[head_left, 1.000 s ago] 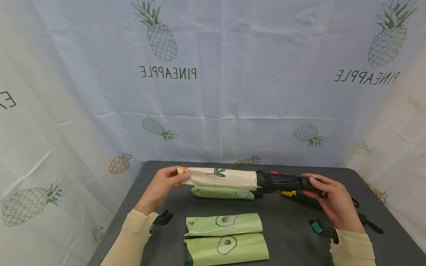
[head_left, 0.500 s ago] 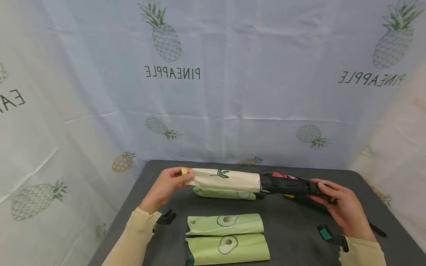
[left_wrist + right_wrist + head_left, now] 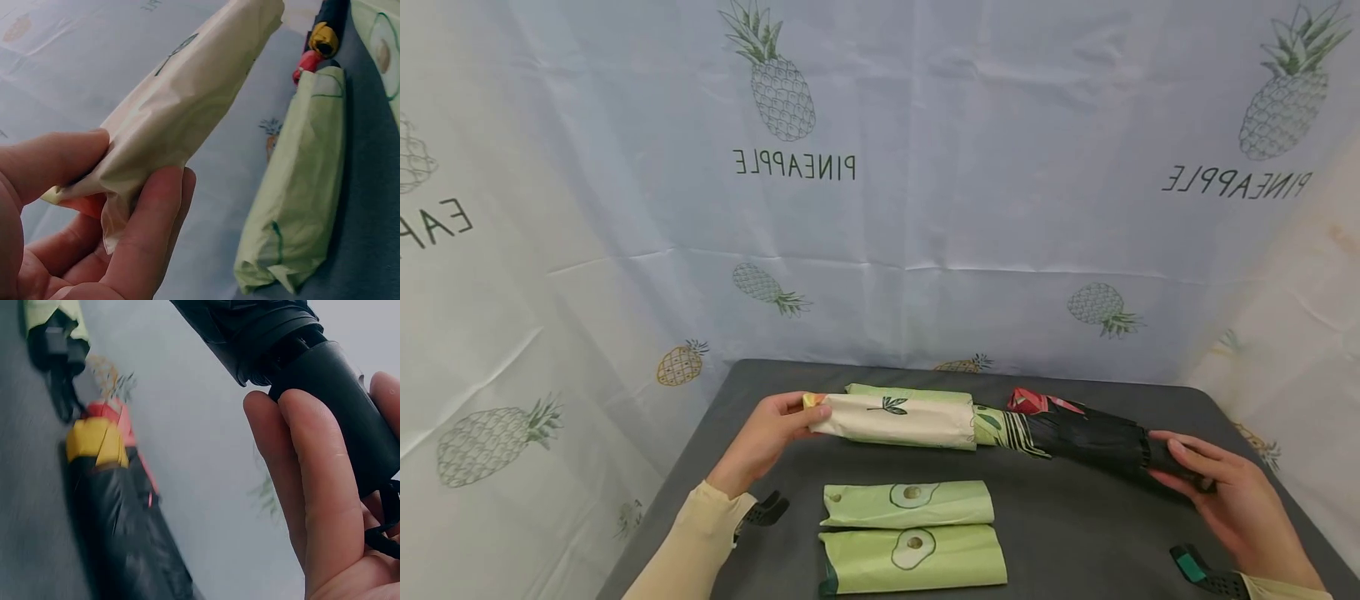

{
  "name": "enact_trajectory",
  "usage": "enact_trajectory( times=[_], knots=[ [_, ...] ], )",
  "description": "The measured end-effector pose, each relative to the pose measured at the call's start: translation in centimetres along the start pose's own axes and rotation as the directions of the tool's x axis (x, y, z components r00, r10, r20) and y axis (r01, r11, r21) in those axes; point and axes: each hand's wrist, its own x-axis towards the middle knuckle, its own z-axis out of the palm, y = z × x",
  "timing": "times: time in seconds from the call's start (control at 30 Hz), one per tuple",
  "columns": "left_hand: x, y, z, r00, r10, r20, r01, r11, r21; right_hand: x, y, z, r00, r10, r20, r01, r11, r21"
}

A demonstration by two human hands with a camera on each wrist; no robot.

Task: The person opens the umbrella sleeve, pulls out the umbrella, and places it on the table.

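A folded black umbrella lies partly inside a cream fabric sleeve with a leaf print. Its patterned green section with dark stripes shows just beyond the sleeve's mouth. My left hand pinches the sleeve's far left end; in the left wrist view the thumb and fingers crumple the cloth. My right hand grips the black handle, its strap hanging by the palm. Behind the cream sleeve lies a light green sleeve, partly hidden in the head view.
Two light green avocado-print sleeves lie in front on the dark grey table. At the back right, a red-tipped folded umbrella and a yellow-tipped one lie side by side. Pineapple-print curtains surround the table.
My right hand has moved right and toward me, drawing the umbrella farther out of the cream sleeve, exposing its green striped part. My left hand stays nearly in place, holding the sleeve's end.
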Motion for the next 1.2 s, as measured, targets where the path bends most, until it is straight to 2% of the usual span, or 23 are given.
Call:
enact_trajectory(
  times=[0.13,0.3,0.4,0.53,0.7,0.83,0.93,1.0,1.07,1.2],
  knots=[
    [-0.3,-1.1,0.1,1.000,-0.021,0.005,0.021,1.000,0.012,-1.2,0.8,-1.9,0.995,0.073,-0.072,-0.077,0.996,-0.050],
    [-0.4,-2.6,0.5,0.999,-0.026,0.020,0.026,0.999,0.028,-2.2,1.5,-4.3,0.986,0.147,-0.084,-0.152,0.987,-0.054],
    [-0.5,-3.4,0.6,0.998,-0.037,0.056,0.034,0.998,0.054,-2.5,1.8,-5.5,0.974,0.206,-0.091,-0.215,0.972,-0.092],
    [-0.8,-4.5,0.8,0.994,-0.061,0.095,0.049,0.991,0.121,-2.8,2.3,-6.8,0.947,0.290,-0.139,-0.311,0.936,-0.166],
    [-0.6,-5.2,1.3,0.995,-0.054,0.084,0.031,0.967,0.253,-3.3,3.0,-8.3,0.911,0.372,-0.180,-0.395,0.912,-0.114],
    [-0.3,-5.3,1.7,0.996,-0.034,0.080,0.008,0.953,0.303,-3.3,3.3,-9.1,0.881,0.427,-0.202,-0.459,0.875,-0.153],
    [-0.2,-5.3,1.9,0.995,-0.023,0.093,-0.006,0.953,0.302,-3.2,3.7,-9.3,0.862,0.446,-0.239,-0.501,0.822,-0.271],
    [-0.2,-5.2,1.9,0.995,-0.020,0.102,-0.012,0.952,0.305,-3.1,4.3,-9.5,0.849,0.443,-0.288,-0.526,0.763,-0.375],
    [0.0,-5.0,1.9,0.994,-0.024,0.106,-0.010,0.951,0.309,-3.2,4.8,-9.9,0.835,0.435,-0.338,-0.551,0.678,-0.486],
    [0.3,-4.5,1.5,0.993,-0.035,0.115,-0.005,0.944,0.329,-3.5,5.6,-10.7,0.795,0.401,-0.455,-0.606,0.477,-0.637]
  ],
)
